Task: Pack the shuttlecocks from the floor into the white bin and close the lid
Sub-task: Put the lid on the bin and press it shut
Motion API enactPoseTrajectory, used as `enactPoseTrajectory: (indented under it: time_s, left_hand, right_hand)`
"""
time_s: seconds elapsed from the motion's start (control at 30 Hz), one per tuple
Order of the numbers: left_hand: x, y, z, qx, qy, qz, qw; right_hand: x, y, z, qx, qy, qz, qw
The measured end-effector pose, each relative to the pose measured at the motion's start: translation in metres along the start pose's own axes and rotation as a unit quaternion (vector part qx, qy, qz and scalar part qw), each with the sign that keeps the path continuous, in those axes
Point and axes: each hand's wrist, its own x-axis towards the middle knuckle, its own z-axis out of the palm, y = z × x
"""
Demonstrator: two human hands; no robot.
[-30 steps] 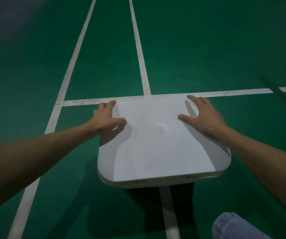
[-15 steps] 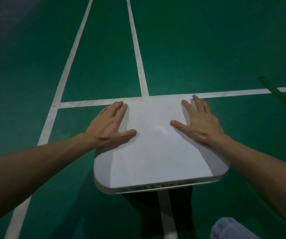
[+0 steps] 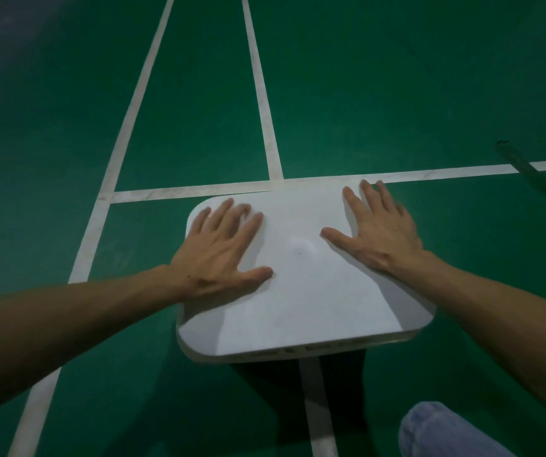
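Observation:
The white lid (image 3: 311, 301) lies flat on top of the white bin (image 3: 298, 353), of which only a thin strip of rim shows at the near edge. My left hand (image 3: 222, 249) lies flat on the lid's far left part with fingers spread and straight. On the far right part my right hand (image 3: 377, 232) presses the lid, also flat with its fingers spread. No shuttlecocks are visible on the floor; the bin's inside is hidden by the lid.
The bin stands on a green court floor (image 3: 380, 77) crossed by white lines (image 3: 265, 127). A dark pole or strip (image 3: 528, 166) lies at the right. My knee in light blue fabric (image 3: 443, 433) shows at the bottom right.
Both hands have slid from gripping the lid's far corners onto its top and now lie flat with spread fingers. The left hand is slightly blurred from motion.

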Motion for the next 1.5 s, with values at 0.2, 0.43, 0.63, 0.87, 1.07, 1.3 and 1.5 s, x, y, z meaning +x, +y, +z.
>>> enactPoseTrajectory:
  time_s: [0.2,0.43,0.63,0.87,1.07,1.3,1.5]
  left_hand:
    - [-0.031,0.052,0.003,-0.002,-0.112,0.074,0.991]
    - [-0.035,0.045,0.006,0.035,-0.112,0.091,0.989]
    - [-0.039,0.045,0.009,0.032,-0.088,0.077,0.993]
    - [-0.038,0.045,0.008,0.045,-0.096,0.083,0.991]
    - [-0.046,0.050,0.012,0.040,-0.062,0.078,0.994]
    - [-0.056,0.050,0.012,-0.048,-0.004,0.037,0.998]
    - [-0.074,0.053,0.016,-0.061,0.027,-0.120,0.990]
  right_hand:
    - [-0.019,-0.013,-0.002,-0.009,0.029,-0.056,0.998]
    - [-0.089,-0.008,-0.013,-0.060,-0.099,-0.187,0.976]
    - [-0.092,-0.005,-0.008,-0.123,-0.104,-0.222,0.962]
    - [-0.093,-0.004,-0.007,-0.127,-0.077,-0.213,0.966]
    - [-0.104,-0.004,-0.004,-0.111,-0.063,-0.169,0.977]
    - [-0.108,-0.005,-0.005,-0.062,-0.027,-0.150,0.986]
    - [-0.109,-0.008,0.004,0.041,-0.012,-0.107,0.993]
